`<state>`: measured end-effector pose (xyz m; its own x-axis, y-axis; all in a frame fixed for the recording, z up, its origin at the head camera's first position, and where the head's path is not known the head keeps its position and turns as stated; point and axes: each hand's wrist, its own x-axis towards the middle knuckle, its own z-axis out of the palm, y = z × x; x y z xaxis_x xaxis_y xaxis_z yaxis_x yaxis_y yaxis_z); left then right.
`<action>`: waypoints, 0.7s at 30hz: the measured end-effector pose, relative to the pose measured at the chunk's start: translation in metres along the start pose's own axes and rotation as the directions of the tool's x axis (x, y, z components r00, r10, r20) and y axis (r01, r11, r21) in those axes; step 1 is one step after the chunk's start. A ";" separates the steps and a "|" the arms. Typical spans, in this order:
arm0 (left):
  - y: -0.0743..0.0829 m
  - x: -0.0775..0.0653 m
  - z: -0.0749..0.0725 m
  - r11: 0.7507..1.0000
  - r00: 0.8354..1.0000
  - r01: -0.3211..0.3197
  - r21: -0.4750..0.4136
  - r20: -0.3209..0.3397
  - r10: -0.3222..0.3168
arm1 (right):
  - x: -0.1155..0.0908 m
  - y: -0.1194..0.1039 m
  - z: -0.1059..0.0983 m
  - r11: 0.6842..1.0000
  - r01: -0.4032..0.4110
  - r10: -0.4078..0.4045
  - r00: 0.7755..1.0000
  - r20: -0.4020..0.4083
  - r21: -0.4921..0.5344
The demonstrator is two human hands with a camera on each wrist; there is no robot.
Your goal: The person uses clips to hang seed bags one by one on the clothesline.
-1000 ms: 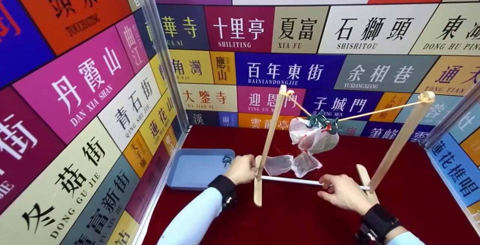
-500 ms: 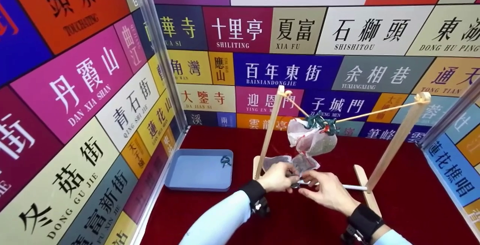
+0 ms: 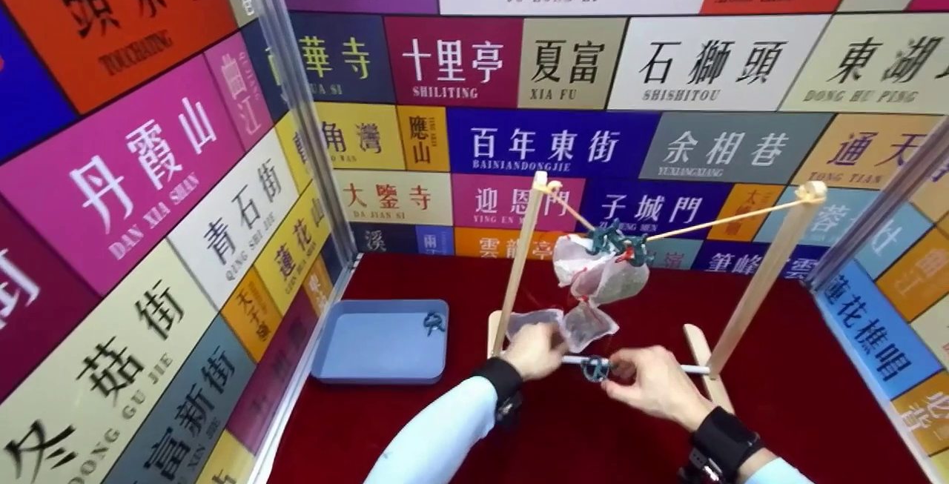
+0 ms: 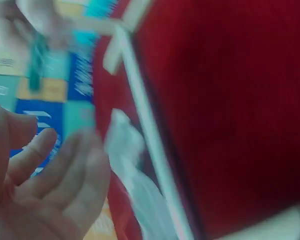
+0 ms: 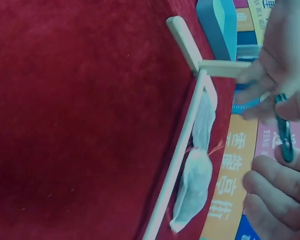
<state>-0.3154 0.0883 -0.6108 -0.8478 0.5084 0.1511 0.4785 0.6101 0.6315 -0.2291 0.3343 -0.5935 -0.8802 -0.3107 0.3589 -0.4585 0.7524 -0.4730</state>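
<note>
My right hand point(image 3: 660, 384) pinches a dark green clip point(image 3: 595, 369) between thumb and fingers, in front of the frame's white crossbar point(image 3: 695, 369). In the right wrist view the clip point(image 5: 285, 131) appears edge-on at the fingertips. My left hand point(image 3: 532, 352) is just left of it, overlapping a flat white mesh bag point(image 3: 545, 316) in the head view. Its fingers are loosely bent and hold nothing in the left wrist view point(image 4: 55, 180). A second mesh bag point(image 3: 588, 326) with red string lies beside the first. More bags point(image 3: 612, 276) hang from green clips on the cord point(image 3: 726, 220).
The cord stretches between two wooden posts, left point(image 3: 519, 265) and right point(image 3: 760, 284), each on a flat foot. A blue tray point(image 3: 378, 376) with another green clip point(image 3: 434, 323) stands at left on the red cloth point(image 3: 578, 439). Printed panels wall in the back and left.
My left hand came from near the tray to meet the right hand in the middle, then drew back left toward the lying bags. The clip is now at my right fingertips.
</note>
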 end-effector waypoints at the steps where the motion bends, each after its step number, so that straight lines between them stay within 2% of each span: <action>1: -0.011 -0.002 0.005 0.993 0.999 -0.013 0.119 -0.034 0.018 | -0.003 0.002 0.000 1.000 -0.010 0.010 1.000 0.023 0.009; 2: -0.021 -0.006 0.010 0.979 0.999 -0.013 0.205 -0.045 0.023 | -0.006 0.003 0.001 1.000 -0.018 0.017 0.999 0.047 0.019; 6: -0.051 -0.018 0.030 0.919 1.000 -0.011 0.394 0.003 0.011 | -0.020 0.010 0.001 0.998 -0.052 0.047 0.992 0.119 0.036; 10: -0.058 -0.017 0.045 0.865 0.995 -0.004 0.501 0.085 -0.044 | -0.029 0.015 -0.001 0.995 -0.093 0.087 0.986 0.145 0.030; 13: -0.057 -0.011 0.054 0.825 0.987 0.033 0.564 0.110 -0.114 | -0.030 0.017 -0.004 0.995 -0.099 0.093 0.981 0.171 0.026; 17: -0.054 -0.005 0.062 0.795 0.984 0.079 0.601 0.083 -0.160 | -0.030 0.018 -0.007 0.998 -0.055 0.049 0.973 0.226 0.022; 21: -0.048 0.000 0.065 0.805 0.985 0.124 0.580 0.025 -0.170 | -0.028 0.019 -0.009 0.999 0.032 -0.028 0.972 0.234 -0.012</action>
<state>-0.3235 0.0979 -0.6906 -0.9109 0.4121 0.0225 0.4124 0.9069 0.0864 -0.2126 0.3625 -0.6057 -0.8712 -0.4591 0.1741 -0.4849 0.7489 -0.4518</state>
